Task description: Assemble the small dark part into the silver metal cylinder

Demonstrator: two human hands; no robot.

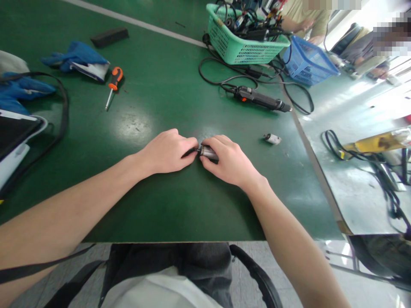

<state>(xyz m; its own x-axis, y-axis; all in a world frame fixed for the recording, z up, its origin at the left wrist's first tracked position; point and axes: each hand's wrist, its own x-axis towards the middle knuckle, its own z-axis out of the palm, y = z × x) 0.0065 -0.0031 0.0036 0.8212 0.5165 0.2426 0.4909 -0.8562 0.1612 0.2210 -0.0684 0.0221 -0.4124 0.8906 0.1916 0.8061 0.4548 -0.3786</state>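
Observation:
Both my hands rest close together on the green table (167, 205), near its front edge. My right hand (227, 160) is closed round a small silver metal cylinder (208, 151), which lies roughly level on the table. My left hand (168, 150) is closed too, its fingertips pinched against the cylinder's left end. What those fingertips hold there, if anything, is too small to make out. A second small silver part (272, 138) lies loose on the table to the right of my hands.
A black electric screwdriver (261, 99) with its cable lies further back. Behind it stand a green basket (244, 45) of tools and a blue basket (308, 62). An orange-handled screwdriver (113, 85) and blue cloths (77, 57) lie at the left. Other people sit at the far right.

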